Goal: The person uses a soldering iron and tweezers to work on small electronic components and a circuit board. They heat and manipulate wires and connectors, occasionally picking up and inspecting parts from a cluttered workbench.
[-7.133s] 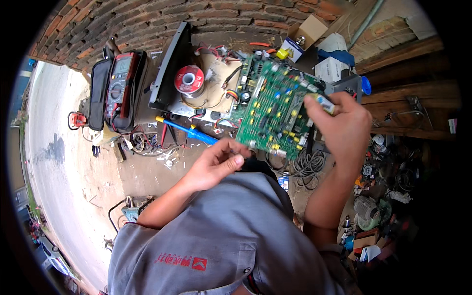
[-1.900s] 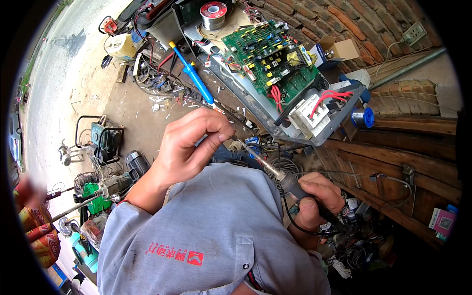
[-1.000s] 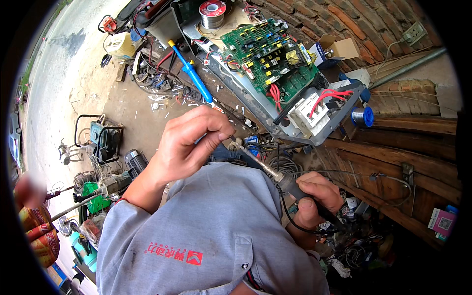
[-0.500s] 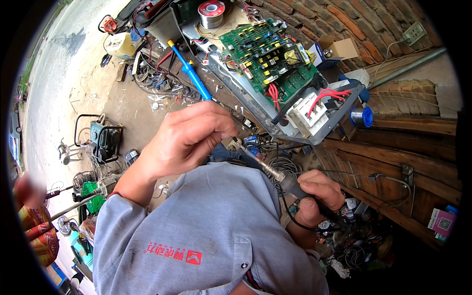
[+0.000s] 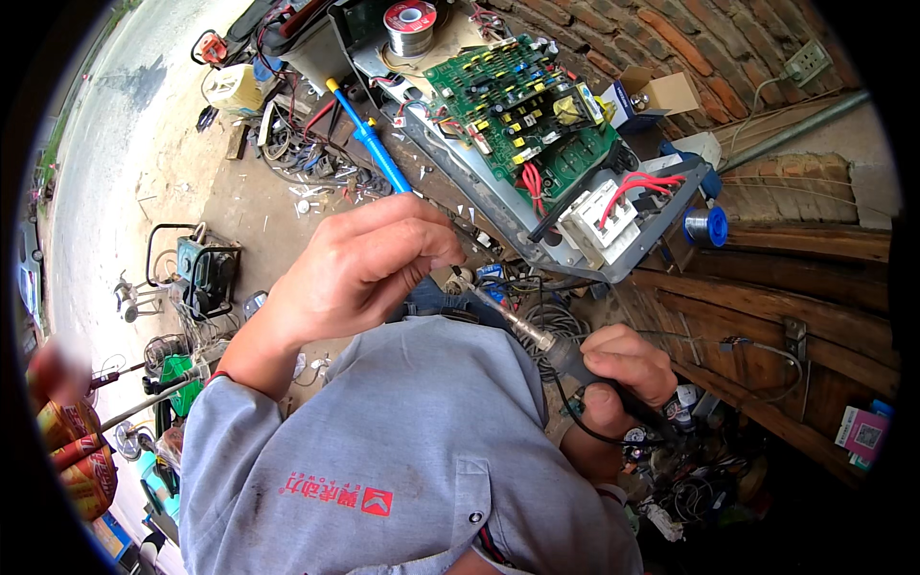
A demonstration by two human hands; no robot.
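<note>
My left hand (image 5: 359, 264) is closed, thumb and forefinger pinched near the iron's tip. From behind its knuckles juts a blue desoldering pump (image 5: 374, 144) with a yellow end; the hand covers its lower part. A soldering iron (image 5: 570, 364) with a dark handle lies in my right hand (image 5: 628, 374), fingers wrapped round it. Its metal shaft slants up left, and the tip ends just below my left fingertips. Whether tip and fingers touch I cannot tell. Beyond my hands, a green circuit board (image 5: 522, 115) with red wires rests on a grey metal chassis (image 5: 498, 216).
A red-labelled spool of solder wire (image 5: 410, 29) stands on the chassis, and a blue spool (image 5: 705, 227) sits at its right. Brick and wooden boards (image 5: 767, 307) bound the right side. Cables, tools and a small framed machine (image 5: 196, 268) lie on the ground at left.
Both hands and the soldering iron stay almost where they were. The view has shifted very slightly.
</note>
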